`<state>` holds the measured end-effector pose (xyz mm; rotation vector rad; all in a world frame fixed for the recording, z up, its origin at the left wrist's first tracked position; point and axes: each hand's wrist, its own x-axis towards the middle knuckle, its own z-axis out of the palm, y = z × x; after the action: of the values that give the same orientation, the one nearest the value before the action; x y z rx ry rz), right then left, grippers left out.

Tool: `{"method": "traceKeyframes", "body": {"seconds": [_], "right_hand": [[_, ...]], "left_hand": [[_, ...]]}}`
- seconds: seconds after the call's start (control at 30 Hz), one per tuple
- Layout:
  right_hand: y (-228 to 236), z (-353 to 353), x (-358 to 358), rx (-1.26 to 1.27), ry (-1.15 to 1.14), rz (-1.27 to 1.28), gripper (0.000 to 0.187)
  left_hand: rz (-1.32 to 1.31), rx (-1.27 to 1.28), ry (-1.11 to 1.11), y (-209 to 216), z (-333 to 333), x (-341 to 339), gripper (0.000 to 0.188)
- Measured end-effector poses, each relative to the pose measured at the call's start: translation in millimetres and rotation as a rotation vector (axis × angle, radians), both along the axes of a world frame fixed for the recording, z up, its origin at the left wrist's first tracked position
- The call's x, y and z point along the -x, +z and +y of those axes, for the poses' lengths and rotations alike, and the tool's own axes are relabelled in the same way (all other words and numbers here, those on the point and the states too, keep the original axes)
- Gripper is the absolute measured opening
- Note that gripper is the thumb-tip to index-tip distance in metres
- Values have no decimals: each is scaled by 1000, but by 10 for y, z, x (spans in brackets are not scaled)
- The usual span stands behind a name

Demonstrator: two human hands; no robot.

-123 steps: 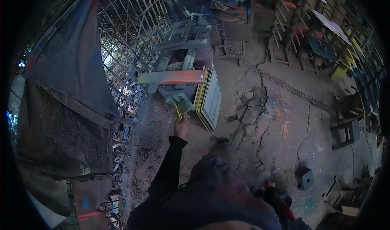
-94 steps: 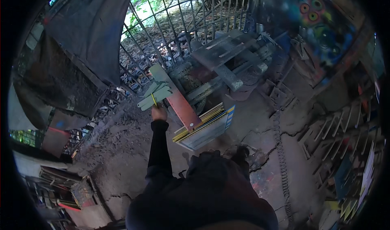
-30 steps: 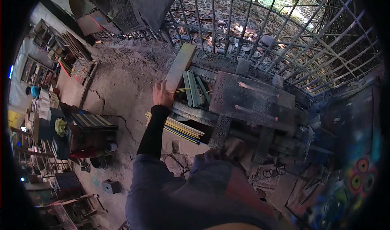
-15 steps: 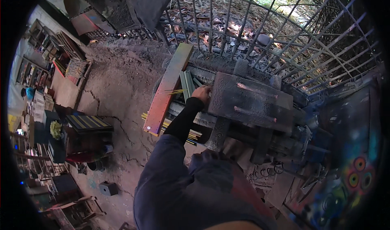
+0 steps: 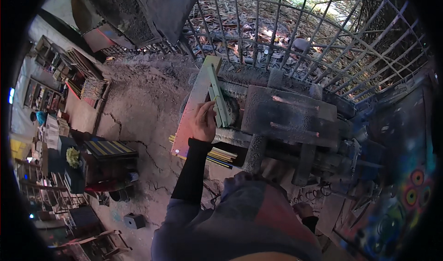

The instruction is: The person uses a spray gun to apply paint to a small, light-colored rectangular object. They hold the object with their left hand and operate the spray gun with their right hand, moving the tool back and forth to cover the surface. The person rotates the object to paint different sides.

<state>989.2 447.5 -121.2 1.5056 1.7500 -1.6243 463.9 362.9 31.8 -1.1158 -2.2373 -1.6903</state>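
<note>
My left hand (image 5: 204,121) is over a long narrow board (image 5: 189,115) painted red-orange to yellow, with small dots along it. Its fingers are curled and pressed together beside pale green strips (image 5: 219,105); what they hold, if anything, I cannot make out. The strips lie overlapping across the board's right edge. Low on the right, beside my body, my right hand (image 5: 302,210) shows only in part, dim, with its fingers indistinct. Thin yellow and dark sticks (image 5: 221,154) lie in a bundle under the board's near end.
Right of the strips stands a dark, dust-coated machine with a flat plate (image 5: 288,115) bearing two reddish bars. A metal grille (image 5: 258,25) closes off the far side. On the cracked floor sit a small dark block (image 5: 134,221) and a striped panel (image 5: 110,148) on a stand.
My left hand has moved left, from beside the machine's plate to over the board. The green strips have shifted onto the board's edge. My right hand has come into view.
</note>
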Motion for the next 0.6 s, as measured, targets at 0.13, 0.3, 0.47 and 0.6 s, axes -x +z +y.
{"method": "traceKeyframes", "body": {"seconds": [0.13, 0.3, 0.47, 0.6], "right_hand": [[1053, 336, 1186, -284, 37, 397, 29], [1555, 342, 2331, 75, -155, 1108, 54], [1314, 168, 2439, 384, -349, 1014, 38], [1167, 114, 2351, 414, -511, 992, 26]], "left_hand": [[60, -71, -139, 297, -163, -473, 19], [-373, -134, -465, 295, -174, -1235, 14], [-513, -31, -664, 51, -311, -1383, 28], [-269, 437, -300, -311, -704, -679, 67]]}}
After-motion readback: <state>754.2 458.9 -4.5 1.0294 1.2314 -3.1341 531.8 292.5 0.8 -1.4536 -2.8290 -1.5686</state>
